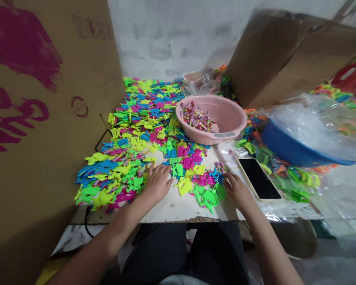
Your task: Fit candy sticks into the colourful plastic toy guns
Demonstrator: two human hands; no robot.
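Note:
My left hand (158, 183) rests palm down over the table among flat, bright plastic pieces, its fingers apart and nothing visible in them. To its right spreads a loose heap of these comb-like pieces (192, 170) in green, yellow, pink and blue. My right hand (237, 190) is at the heap's right edge, fingers apart, beside a few small multicoloured beaded pieces (220, 167). Its fingertips come close to a blue piece (217, 176); contact cannot be made out. Left of my left hand, another pile of pieces (106, 178) has small beaded pieces among it.
A pink basin (231, 114) holds many small multicoloured pieces. A phone (259, 178) lies right of my right hand, near a blue basin (296, 148) with clear plastic. Cardboard boxes (86, 79) flank the table; a large pile of pieces (148, 107) reaches the wall.

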